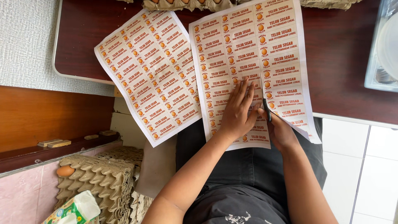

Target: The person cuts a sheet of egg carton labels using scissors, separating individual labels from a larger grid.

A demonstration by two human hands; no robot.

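Now the left hand (238, 110) lies flat, fingers spread, on a white printed sheet of orange-and-red labels (248, 62) overhanging the dark wooden table's (340, 49) near edge, while the right hand (278, 126) grips black scissors (266, 108) cutting into it.

Left hand (238, 110) flat on label sheet (248, 62), right hand (280, 126) with scissors (266, 108).

A small home egg-selling workspace: printed label sheets (248, 62) lie on a dark wooden table (340, 62), stacked cardboard egg trays (103, 178) with one egg (65, 171) stand on the pink-tiled floor (25, 195) beside a textured wall (27, 37)
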